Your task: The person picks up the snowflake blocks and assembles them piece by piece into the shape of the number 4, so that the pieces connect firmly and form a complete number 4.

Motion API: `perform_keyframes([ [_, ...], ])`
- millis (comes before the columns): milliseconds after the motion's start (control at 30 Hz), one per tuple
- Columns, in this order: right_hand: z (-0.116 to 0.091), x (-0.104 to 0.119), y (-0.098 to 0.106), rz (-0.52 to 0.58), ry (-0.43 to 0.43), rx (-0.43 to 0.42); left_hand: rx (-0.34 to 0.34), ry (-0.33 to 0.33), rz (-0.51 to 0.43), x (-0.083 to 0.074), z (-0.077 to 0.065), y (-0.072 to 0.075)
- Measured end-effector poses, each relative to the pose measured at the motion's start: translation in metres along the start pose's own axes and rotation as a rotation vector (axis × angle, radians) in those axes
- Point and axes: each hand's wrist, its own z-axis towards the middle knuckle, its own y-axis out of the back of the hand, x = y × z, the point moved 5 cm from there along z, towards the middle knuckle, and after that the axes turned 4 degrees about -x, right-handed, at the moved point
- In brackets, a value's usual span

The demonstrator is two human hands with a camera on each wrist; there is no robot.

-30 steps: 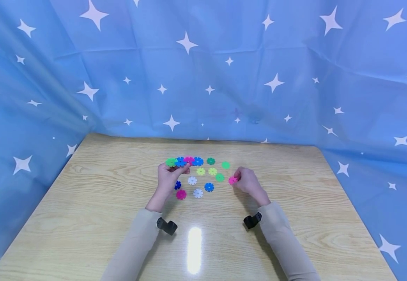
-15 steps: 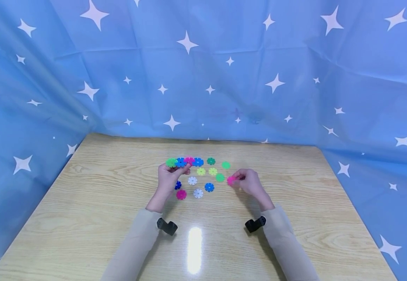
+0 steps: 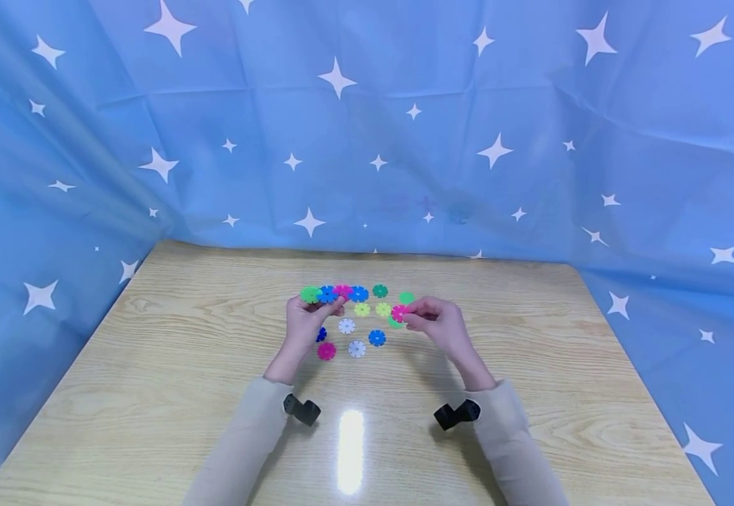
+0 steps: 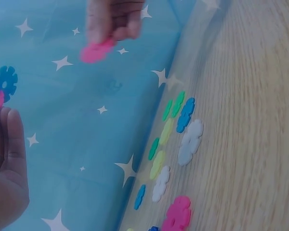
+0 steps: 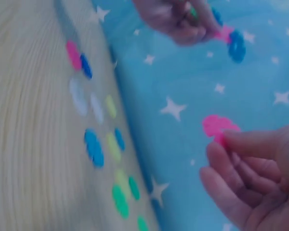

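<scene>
My left hand [image 3: 304, 325] pinches a joined row of notched plastic discs: a green disc [image 3: 309, 294], a blue disc [image 3: 326, 294], a pink disc [image 3: 342, 290] and a second blue disc [image 3: 358, 294] at the right end. The row is held above the table. Between thumb and fingertips, my right hand [image 3: 444, 327] pinches a single pink notched disc [image 3: 398, 313], also raised off the table, to the right of the row and apart from it. In the right wrist view this pink disc [image 5: 216, 125] shows beyond the thumb tip.
Loose discs lie flat on the wooden table [image 3: 183, 393]: several greens including a dark green disc [image 3: 380, 290], two yellow discs [image 3: 362, 309], two white discs [image 3: 357, 349], a blue disc [image 3: 377, 338], a dark blue disc and a magenta disc [image 3: 326, 351]. A starry blue curtain [image 3: 367, 140] stands behind.
My right hand has lifted its pink disc and carried it leftward, so it now partly covers a green disc in the head view. The left hand and its row stay nearly still.
</scene>
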Motion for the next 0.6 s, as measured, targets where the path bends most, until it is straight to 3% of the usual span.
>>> perform_keyframes([
  [233,-0.010,0.039,-0.008,0.138,0.111,-0.046,0.006,-0.015,-0.024,0.001,-0.002,-0.004],
  [367,-0.015,0.057,-0.011,0.157,0.175,-0.059,0.023,-0.015,-0.009,0.000,-0.003,-0.005],
  [600,-0.017,0.069,-0.014,0.141,0.205,-0.060,0.050,-0.041,0.015,0.002,-0.003,-0.007],
])
